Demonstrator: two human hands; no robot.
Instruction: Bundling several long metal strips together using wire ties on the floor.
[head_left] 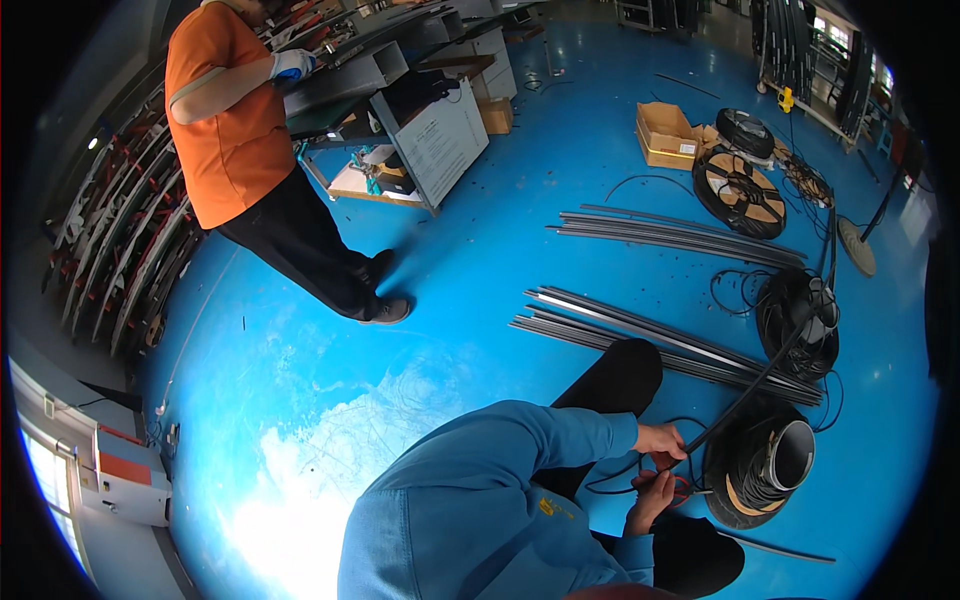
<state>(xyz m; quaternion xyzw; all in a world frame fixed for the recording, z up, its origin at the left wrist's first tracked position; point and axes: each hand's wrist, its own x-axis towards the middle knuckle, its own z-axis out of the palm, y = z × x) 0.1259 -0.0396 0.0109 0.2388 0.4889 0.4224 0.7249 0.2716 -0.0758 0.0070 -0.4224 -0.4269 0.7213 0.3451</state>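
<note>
In front of my knees, my left hand is closed on the lower end of a long dark strip. The strip slants up to the right, over the coils. Just below, the fingers of my right hand are curled round a red-handled hand tool, whose exact kind is too small to make out. Thin black cord loops beside both hands. Close on their right is a reel of black cord with a wide grey tube end in its middle.
Bundles of dark bars lie beyond my knee. Another black coil, a large reel and an open cardboard box stand farther right. A person in orange works at a bench on the left.
</note>
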